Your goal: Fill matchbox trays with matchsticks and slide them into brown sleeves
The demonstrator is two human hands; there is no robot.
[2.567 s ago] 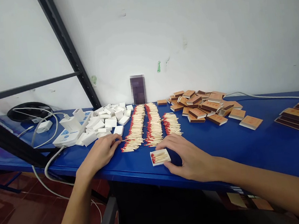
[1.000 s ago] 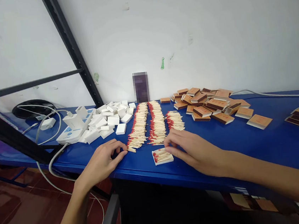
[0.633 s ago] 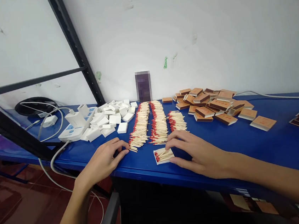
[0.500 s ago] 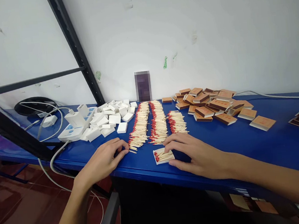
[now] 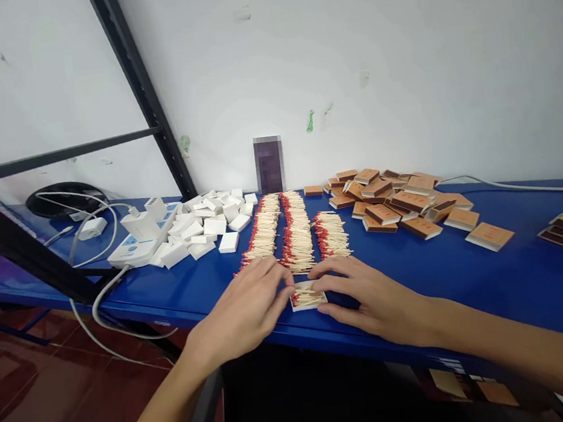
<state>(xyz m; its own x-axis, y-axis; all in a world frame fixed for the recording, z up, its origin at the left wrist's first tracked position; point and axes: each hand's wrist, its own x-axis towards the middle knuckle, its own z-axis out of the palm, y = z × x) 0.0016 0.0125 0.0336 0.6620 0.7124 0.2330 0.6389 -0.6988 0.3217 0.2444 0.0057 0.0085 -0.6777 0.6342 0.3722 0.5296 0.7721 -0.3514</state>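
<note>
Tray, held between parted right fingers, left fingers seemingly pinched

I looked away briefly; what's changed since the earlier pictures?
The left hand moved rightward, from the near end of the left match row to the left end of the matchbox tray. Whether it holds anything is unclear. The right hand stayed at the tray; the white pile is unchanged.

Rear wall: white, scuffed. Worktop: blue, set against wall. Frame: black, left side. Floor: dark red, glossy, apparently tiled.
</note>
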